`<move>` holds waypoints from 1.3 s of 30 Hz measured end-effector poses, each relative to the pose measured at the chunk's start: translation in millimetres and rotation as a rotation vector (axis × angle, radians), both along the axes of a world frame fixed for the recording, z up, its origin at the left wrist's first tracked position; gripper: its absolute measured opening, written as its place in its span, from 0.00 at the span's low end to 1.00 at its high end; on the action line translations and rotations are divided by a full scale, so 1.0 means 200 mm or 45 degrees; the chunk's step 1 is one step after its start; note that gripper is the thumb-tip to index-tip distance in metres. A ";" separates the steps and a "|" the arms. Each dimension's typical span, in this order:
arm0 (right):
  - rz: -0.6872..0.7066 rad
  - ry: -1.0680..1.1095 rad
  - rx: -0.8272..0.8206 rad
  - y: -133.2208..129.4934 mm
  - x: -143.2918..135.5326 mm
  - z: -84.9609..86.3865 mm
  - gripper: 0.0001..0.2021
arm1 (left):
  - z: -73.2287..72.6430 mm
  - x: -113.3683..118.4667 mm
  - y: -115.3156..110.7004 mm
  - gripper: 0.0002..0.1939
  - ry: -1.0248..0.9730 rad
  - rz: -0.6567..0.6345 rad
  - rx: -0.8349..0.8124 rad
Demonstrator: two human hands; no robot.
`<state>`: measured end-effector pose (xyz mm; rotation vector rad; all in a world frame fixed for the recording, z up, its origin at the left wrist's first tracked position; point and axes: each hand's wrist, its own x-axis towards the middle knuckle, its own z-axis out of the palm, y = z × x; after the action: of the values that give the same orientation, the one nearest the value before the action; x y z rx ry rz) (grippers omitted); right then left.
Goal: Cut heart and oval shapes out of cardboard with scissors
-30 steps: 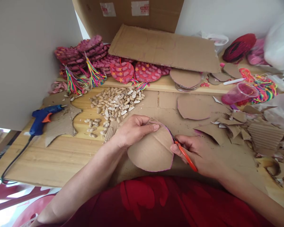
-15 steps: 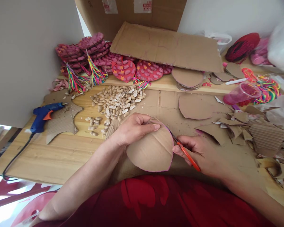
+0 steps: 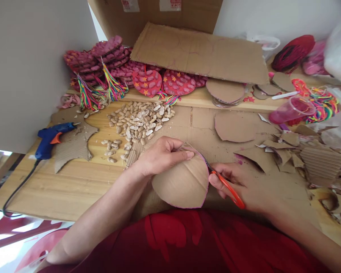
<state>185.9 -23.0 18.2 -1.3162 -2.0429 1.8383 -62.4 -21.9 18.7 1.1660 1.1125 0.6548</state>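
My left hand pinches the upper left of a rounded cardboard piece, thumb on top. A purple line runs along the piece's right and lower edge. In my right hand is a pair of scissors with orange-red handles, my fingers closed round them. Their dark blades lie at the upper right edge of the cardboard. Beyond my hands, another cut cardboard piece lies flat on the cardboard sheet covering the table.
Peanut shells are heaped behind my left hand. A blue glue gun with a cord lies at left. Cardboard scraps pile up at right, near a pink-stained plastic cup. Red decorated discs and a large cardboard sheet stand at the back.
The scissors and my right hand have shifted slightly to the right along the cardboard's edge. My left hand keeps its hold, and the view has tilted a little.
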 end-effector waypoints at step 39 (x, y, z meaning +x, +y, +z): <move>0.114 -0.074 0.253 0.01 -0.01 0.03 0.24 | -0.01 0.00 0.00 0.14 -0.036 -0.036 -0.085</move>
<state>184.3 -20.4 23.3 -1.2589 -2.2803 1.5961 -62.8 -21.7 17.0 1.1104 1.0843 0.6066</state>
